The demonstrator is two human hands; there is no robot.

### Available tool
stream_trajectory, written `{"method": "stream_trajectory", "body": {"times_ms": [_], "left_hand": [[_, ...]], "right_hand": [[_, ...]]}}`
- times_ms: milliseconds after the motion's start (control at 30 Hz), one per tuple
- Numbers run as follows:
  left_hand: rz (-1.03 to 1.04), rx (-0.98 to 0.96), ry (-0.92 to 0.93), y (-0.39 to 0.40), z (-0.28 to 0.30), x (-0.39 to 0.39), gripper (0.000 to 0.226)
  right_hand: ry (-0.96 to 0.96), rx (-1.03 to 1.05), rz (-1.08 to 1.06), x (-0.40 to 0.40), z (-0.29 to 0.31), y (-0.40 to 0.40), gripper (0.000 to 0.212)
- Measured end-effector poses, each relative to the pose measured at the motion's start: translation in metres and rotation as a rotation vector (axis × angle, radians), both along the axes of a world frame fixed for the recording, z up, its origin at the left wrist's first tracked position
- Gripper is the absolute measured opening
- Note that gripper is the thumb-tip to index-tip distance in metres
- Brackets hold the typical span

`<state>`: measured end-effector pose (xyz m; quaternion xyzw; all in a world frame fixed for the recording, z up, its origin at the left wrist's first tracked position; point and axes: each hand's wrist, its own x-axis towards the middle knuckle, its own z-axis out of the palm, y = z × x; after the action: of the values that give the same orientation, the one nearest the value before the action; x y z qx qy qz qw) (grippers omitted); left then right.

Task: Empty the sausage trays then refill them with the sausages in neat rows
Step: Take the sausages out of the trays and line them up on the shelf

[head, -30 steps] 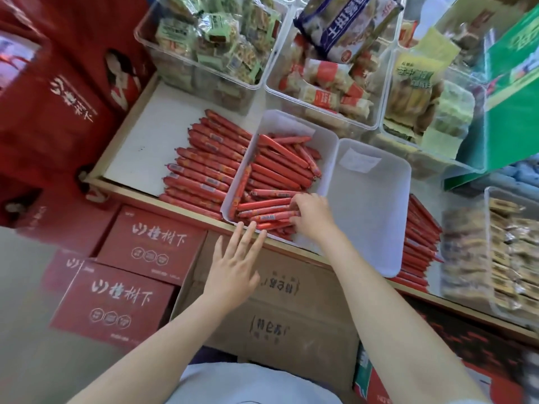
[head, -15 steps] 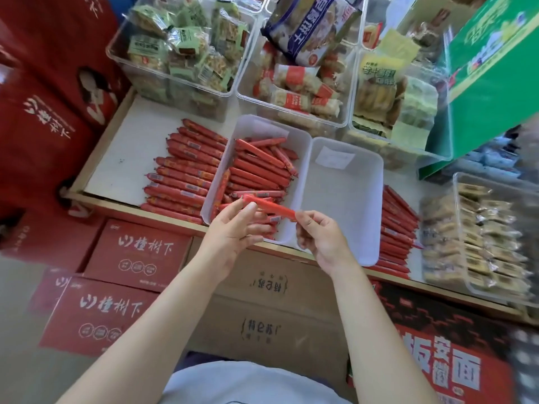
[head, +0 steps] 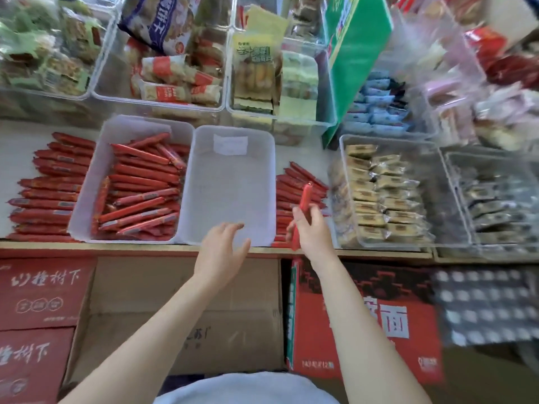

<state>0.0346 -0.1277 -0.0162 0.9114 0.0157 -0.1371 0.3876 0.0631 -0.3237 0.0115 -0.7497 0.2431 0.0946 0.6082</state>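
Two white trays stand side by side on the shelf. The left tray [head: 87,196] holds a loose heap of red sausages [head: 140,193]. The right tray [head: 271,182] has nothing in it but a paper label. More red sausages lie in a pile left of the trays [head: 49,193] and in a second pile right of them [head: 294,188]. My right hand [head: 312,228] grips one red sausage [head: 304,199] above the right pile, its tip pointing away from me. My left hand [head: 223,246] hovers with relaxed fingers over the front edge of the bare tray and holds nothing.
Clear bins of packaged snacks [head: 175,80] line the back of the shelf, and others [head: 388,196] stand to the right. A green box [head: 358,51] leans behind the right pile. Cardboard [head: 180,313] and red cartons [head: 361,319] stand below the shelf edge [head: 145,250].
My right hand has carried the sausage out of the left tray and across to the right pile. My left hand has let go of it and moved to the bare tray's front edge.
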Motion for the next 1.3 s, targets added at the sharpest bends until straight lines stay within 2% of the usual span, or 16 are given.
{"method": "stream_trajectory", "body": {"times_ms": [100,200,267,400,500,600,700,800,867,967,1100,1233,1300], "left_hand": [[-0.163,0.292,-0.100,-0.007,-0.033,-0.012,0.049],[-0.236,0.446,-0.115,-0.008,-0.050,-0.018,0.062],[-0.246,0.469,-0.098,-0.006,-0.051,-0.017,0.064],[-0.260,0.484,-0.066,-0.007,-0.048,-0.016,0.067],[-0.289,0.432,-0.061,-0.006,-0.045,-0.016,0.071],[-0.247,0.350,-0.117,0.006,-0.034,-0.018,0.069],[-0.068,0.345,-0.199,0.044,-0.024,-0.028,0.060],[0.097,0.394,-0.154,0.098,-0.022,-0.042,0.058],[0.120,0.450,-0.116,0.136,-0.025,-0.050,0.058],[0.023,0.540,-0.108,0.184,-0.034,-0.058,0.058],[-0.137,0.609,-0.147,0.214,-0.041,-0.056,0.059],[-0.200,0.593,-0.179,0.227,-0.044,-0.054,0.060],[-0.198,0.569,-0.166,0.230,-0.045,-0.055,0.060]], "right_hand": [[0.031,-0.606,0.301,0.020,-0.024,-0.046,0.020],[-0.055,-0.941,0.434,0.049,-0.050,-0.063,0.021],[-0.111,-1.068,0.498,0.066,-0.065,-0.065,0.030],[-0.075,-1.065,0.575,0.076,-0.084,-0.070,0.049],[-0.094,-1.061,0.562,0.073,-0.081,-0.069,0.042],[-0.205,-0.982,0.440,0.064,-0.061,-0.047,0.031],[-0.329,-0.860,0.439,0.056,-0.041,0.004,0.026],[-0.451,-0.742,0.555,0.046,-0.035,0.077,0.022],[-0.488,-0.675,0.652,0.039,-0.034,0.129,0.022],[-0.497,-0.625,0.810,0.032,-0.040,0.197,0.023],[-0.473,-0.731,0.944,0.044,-0.059,0.245,0.020],[-0.300,-0.980,1.123,0.062,-0.072,0.257,0.019],[-0.242,-1.020,1.132,0.067,-0.072,0.264,0.023]]}}
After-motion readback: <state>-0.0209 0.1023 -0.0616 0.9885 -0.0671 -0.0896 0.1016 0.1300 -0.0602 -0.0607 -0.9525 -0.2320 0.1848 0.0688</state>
